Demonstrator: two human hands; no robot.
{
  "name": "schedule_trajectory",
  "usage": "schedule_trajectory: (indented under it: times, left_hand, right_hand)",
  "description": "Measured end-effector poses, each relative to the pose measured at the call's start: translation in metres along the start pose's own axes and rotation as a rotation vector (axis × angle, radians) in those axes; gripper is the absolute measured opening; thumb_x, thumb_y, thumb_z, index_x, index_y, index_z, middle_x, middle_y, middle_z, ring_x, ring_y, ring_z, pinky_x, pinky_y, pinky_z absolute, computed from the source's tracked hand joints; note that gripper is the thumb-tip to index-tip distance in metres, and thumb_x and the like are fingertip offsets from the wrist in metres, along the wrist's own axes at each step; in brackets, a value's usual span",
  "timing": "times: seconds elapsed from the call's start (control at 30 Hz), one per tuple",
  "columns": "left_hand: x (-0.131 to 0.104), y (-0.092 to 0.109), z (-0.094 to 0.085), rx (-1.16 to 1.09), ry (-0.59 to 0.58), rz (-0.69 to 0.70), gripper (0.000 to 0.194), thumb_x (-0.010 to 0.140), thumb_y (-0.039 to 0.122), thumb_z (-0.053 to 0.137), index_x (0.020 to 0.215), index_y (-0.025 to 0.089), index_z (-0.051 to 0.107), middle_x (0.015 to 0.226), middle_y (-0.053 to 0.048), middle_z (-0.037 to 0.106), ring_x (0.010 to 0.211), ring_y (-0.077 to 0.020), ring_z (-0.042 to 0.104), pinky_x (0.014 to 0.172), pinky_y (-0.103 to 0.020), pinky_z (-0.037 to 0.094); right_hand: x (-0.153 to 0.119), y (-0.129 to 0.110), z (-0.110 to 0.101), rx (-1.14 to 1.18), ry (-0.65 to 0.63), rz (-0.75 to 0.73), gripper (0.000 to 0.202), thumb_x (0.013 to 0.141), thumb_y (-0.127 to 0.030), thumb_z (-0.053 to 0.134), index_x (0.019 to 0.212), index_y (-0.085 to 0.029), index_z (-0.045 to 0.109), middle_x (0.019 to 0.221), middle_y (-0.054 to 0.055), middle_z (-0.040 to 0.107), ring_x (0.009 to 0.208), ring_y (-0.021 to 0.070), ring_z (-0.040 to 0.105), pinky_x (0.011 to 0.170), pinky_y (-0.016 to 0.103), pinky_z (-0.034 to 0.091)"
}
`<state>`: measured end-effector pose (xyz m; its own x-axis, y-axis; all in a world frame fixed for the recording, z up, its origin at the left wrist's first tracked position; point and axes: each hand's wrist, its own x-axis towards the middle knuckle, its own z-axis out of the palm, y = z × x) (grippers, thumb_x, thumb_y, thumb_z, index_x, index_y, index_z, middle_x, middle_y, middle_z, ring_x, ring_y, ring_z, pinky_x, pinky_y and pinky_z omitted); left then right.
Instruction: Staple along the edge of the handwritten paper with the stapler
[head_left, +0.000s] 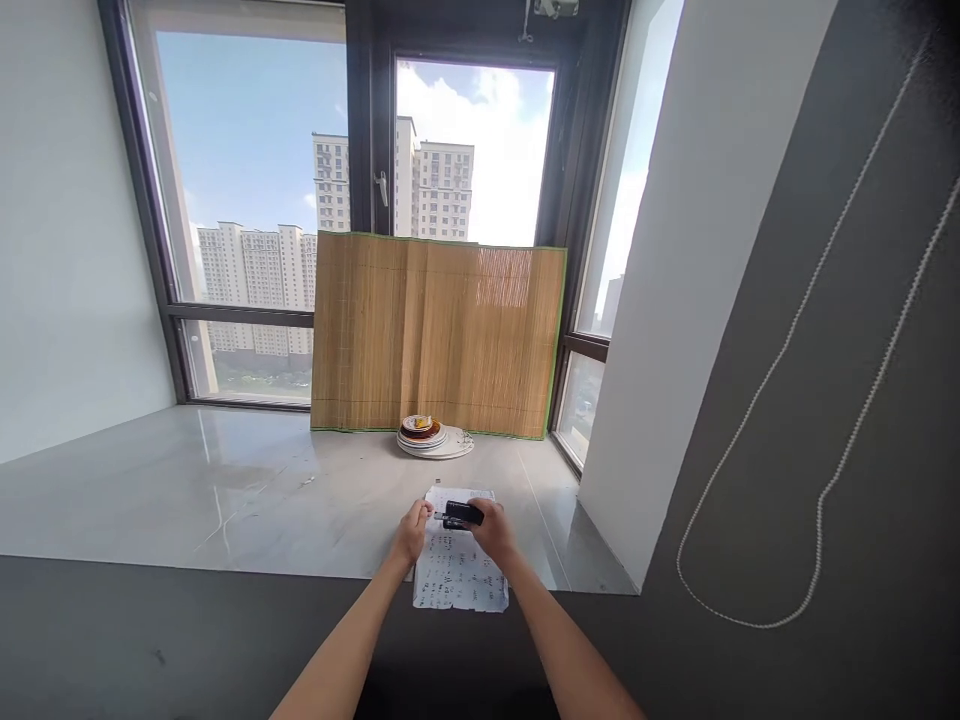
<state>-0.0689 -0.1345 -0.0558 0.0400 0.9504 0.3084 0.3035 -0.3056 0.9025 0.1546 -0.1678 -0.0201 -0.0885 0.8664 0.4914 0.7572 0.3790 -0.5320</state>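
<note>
My right hand [491,527] is closed around a black stapler [463,513], held sideways over a sheet of paper. The stapler has two dark parts, one above the other, and a small pale metallic bit at its left end. My left hand [412,530] is pinched just left of that end; what sits between its fingertips is too small to make out. Beneath both hands lies the white paper [461,580], covered in handwritten marks, its near end hanging over the sill's front edge.
On the grey windowsill [255,490], a stack of small plates [422,437] rests on a pale round board [457,446]. Behind it a bamboo mat [435,335] leans against the window. A beaded blind cord [776,350] hangs at the right.
</note>
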Motion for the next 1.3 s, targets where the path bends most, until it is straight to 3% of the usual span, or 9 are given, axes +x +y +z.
schedule_trajectory:
  times: [0.13, 0.27, 0.4, 0.83, 1.0, 1.2, 1.3]
  left_hand:
    - [0.004, -0.003, -0.003, -0.290, 0.070, -0.165, 0.062, 0.091, 0.077, 0.042, 0.105, 0.019, 0.060, 0.115, -0.021, 0.075, 0.098, -0.0296, 0.078, 0.089, -0.042, 0.061]
    - [0.008, -0.006, -0.005, -0.429, 0.136, -0.215, 0.061, 0.089, 0.078, 0.044, 0.101, 0.020, 0.058, 0.102, -0.018, 0.075, 0.087, -0.0277, 0.076, 0.081, -0.043, 0.062]
    - [0.008, -0.011, -0.008, -0.448, 0.162, -0.212, 0.058, 0.089, 0.076, 0.045, 0.101, 0.021, 0.060, 0.102, -0.016, 0.075, 0.092, -0.0266, 0.075, 0.084, -0.041, 0.062]
    - [0.011, -0.019, -0.006, -0.479, 0.201, -0.188, 0.057, 0.082, 0.070, 0.061, 0.100, 0.017, 0.067, 0.100, -0.016, 0.077, 0.093, -0.0287, 0.074, 0.081, -0.042, 0.062]
    - [0.011, -0.020, -0.008, -0.478, 0.190, -0.166, 0.056, 0.079, 0.067, 0.068, 0.097, 0.015, 0.071, 0.104, -0.018, 0.077, 0.099, -0.0296, 0.074, 0.087, -0.042, 0.062]
    - [0.005, -0.018, -0.008, -0.485, 0.132, -0.153, 0.053, 0.081, 0.060, 0.074, 0.105, 0.013, 0.072, 0.103, -0.018, 0.079, 0.093, -0.0276, 0.076, 0.084, -0.042, 0.062]
    - [0.000, -0.015, -0.008, -0.456, 0.118, -0.136, 0.050, 0.085, 0.060, 0.073, 0.104, 0.014, 0.073, 0.094, -0.015, 0.079, 0.083, -0.0247, 0.075, 0.080, -0.041, 0.062]
  right_hand:
    - [-0.007, -0.025, 0.001, -0.198, 0.132, -0.262, 0.038, 0.090, -0.007, 0.067, 0.123, -0.025, 0.075, 0.113, 0.010, 0.079, 0.108, 0.0284, 0.068, 0.093, 0.039, 0.051]
    - [-0.005, -0.050, 0.012, -0.373, 0.104, -0.533, 0.035, 0.100, -0.008, 0.061, 0.129, -0.023, 0.071, 0.115, 0.010, 0.077, 0.104, 0.0260, 0.064, 0.094, 0.040, 0.046]
    - [0.002, -0.062, 0.024, -0.445, 0.077, -0.649, 0.028, 0.105, -0.013, 0.058, 0.128, -0.022, 0.070, 0.114, 0.010, 0.076, 0.103, 0.0256, 0.062, 0.093, 0.040, 0.042]
    - [0.001, -0.059, 0.031, -0.516, 0.044, -0.668, 0.027, 0.109, -0.016, 0.053, 0.127, -0.022, 0.071, 0.113, 0.010, 0.074, 0.101, 0.0256, 0.060, 0.094, 0.041, 0.042]
    - [0.003, -0.058, 0.028, -0.520, 0.026, -0.718, 0.026, 0.109, -0.016, 0.052, 0.125, -0.022, 0.072, 0.110, 0.009, 0.075, 0.100, 0.0254, 0.060, 0.095, 0.041, 0.042]
    - [-0.005, -0.056, 0.030, -0.456, 0.057, -0.596, 0.038, 0.100, -0.003, 0.055, 0.127, -0.024, 0.072, 0.117, 0.010, 0.076, 0.105, 0.0266, 0.061, 0.099, 0.042, 0.042]
    - [-0.015, -0.050, 0.031, -0.303, 0.207, -0.342, 0.037, 0.098, -0.007, 0.056, 0.125, -0.024, 0.073, 0.116, 0.011, 0.077, 0.108, 0.0288, 0.064, 0.100, 0.043, 0.044]
